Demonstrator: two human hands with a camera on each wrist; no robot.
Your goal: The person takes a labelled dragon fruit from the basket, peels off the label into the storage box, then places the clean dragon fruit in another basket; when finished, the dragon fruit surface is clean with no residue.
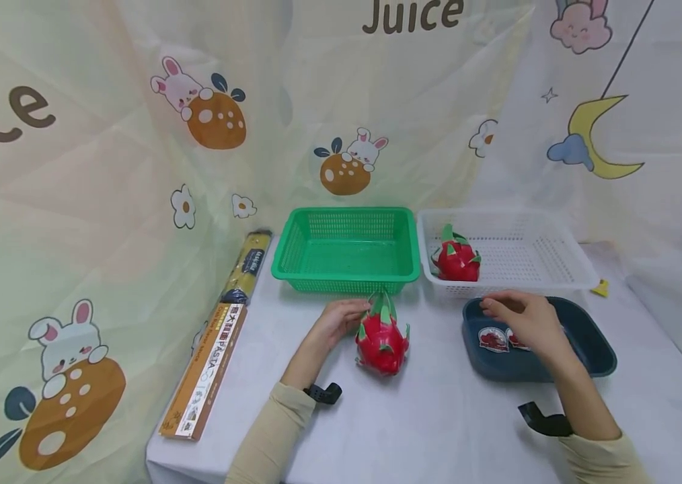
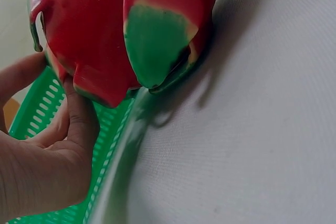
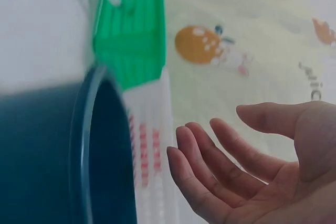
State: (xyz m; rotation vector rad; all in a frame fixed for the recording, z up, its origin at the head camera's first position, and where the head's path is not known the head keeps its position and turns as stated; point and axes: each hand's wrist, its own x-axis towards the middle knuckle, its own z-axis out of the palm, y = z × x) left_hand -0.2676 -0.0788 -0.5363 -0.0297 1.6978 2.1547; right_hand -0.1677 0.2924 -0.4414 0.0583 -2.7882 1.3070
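My left hand (image 1: 342, 321) pinches a red toy dragon fruit (image 1: 382, 346) with green leaf tips by its leafy end. In the left wrist view, the thumb and a finger meet the edge of the dragon fruit (image 2: 94, 30); its far side is hidden. Above the dark blue basin (image 1: 601, 356), my right hand (image 1: 531, 323) hovers with nothing in it. Its fingers are loosely bent and apart in the right wrist view. Stickers (image 1: 494, 340) with red pictures show at the basin, partly behind that hand.
Behind the left hand stands a green basket (image 1: 347, 282). A white basket (image 1: 535, 282) beside it holds another dragon fruit (image 1: 459, 259). Along the table's left edge lie a pasta box (image 1: 204, 373) and a yellow packet (image 1: 247, 265). A small yellow object (image 1: 601, 288) sits behind the basin.
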